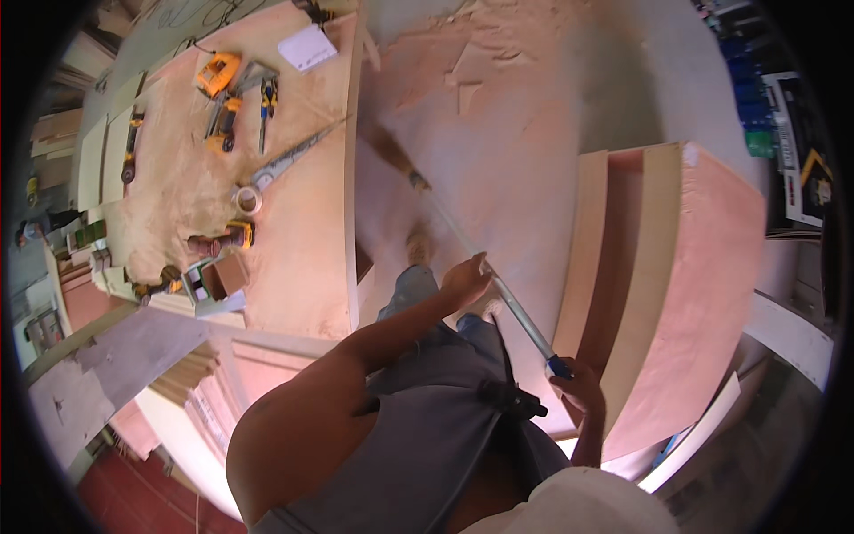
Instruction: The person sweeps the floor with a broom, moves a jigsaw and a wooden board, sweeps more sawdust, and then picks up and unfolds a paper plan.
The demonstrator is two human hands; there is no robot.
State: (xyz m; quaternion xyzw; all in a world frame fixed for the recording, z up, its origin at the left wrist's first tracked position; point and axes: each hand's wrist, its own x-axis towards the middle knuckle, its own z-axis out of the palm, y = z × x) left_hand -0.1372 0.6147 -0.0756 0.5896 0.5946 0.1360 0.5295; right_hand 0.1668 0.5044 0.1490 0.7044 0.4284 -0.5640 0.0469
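Note:
A long-handled broom (520,311) slants across the middle of the view, with a silvery pole and a blue end cap. My left hand (467,283) is closed around the middle of the pole. At the blue end, my right hand (580,387) grips it near my right side. The broom's brown bristles (384,145) are smeared by motion and lie at the floor beside the workbench edge. Pinkish sawdust (498,53) covers the floor (525,178) ahead, gathered in thicker ridges farther off.
On the left stands a workbench (302,276) bearing a hand saw (294,160), a tape roll (248,200), a yellow cordless drill (222,123) and an orange-yellow tool (218,73). To the right, a long wooden box (721,231) narrows the passage. Bottles (747,98) line the far right.

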